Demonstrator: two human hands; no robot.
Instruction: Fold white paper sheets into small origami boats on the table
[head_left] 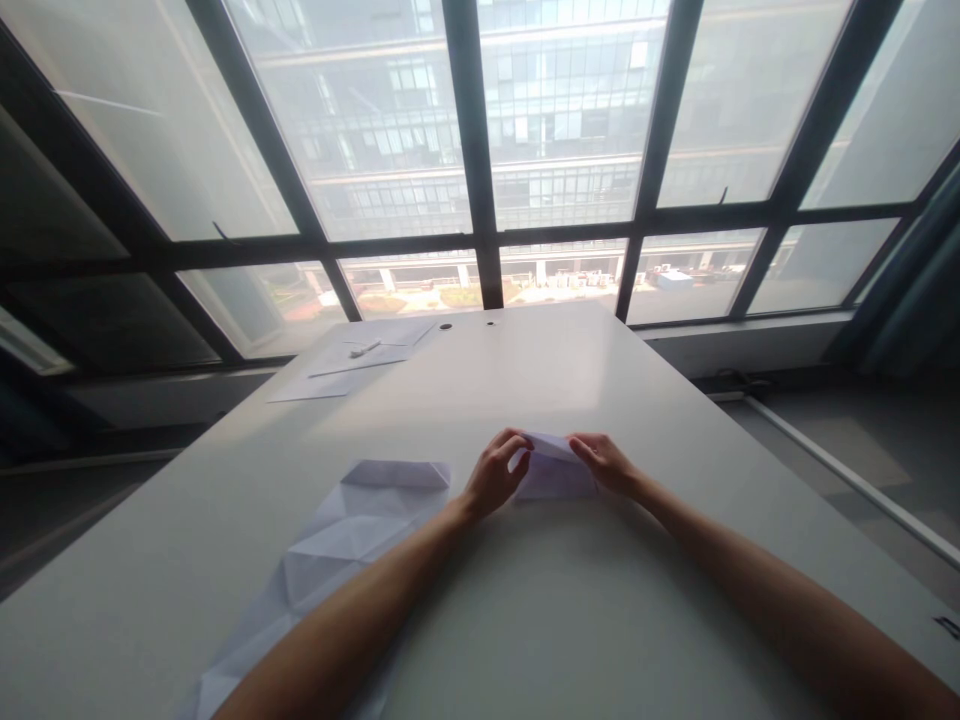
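Between my two hands a folded sheet of paper (556,478) rests on the white table, its far flap raised. My left hand (498,468) pinches the flap's left end between thumb and fingers. At the right end, my right hand (604,462) is closed on the same flap, thumb towards me. Partly under my left forearm lies a larger creased sheet of paper (337,535), covered in fold lines, with its far edge turned up. My forearm hides some of that sheet.
The white table (525,380) stretches away to large dark-framed windows (480,235). Flat paper sheets (315,384) lie at its far left, with a small white object (365,349) on top. Two small dark holes (445,327) sit near the far edge. A curtain (900,280) hangs at right.
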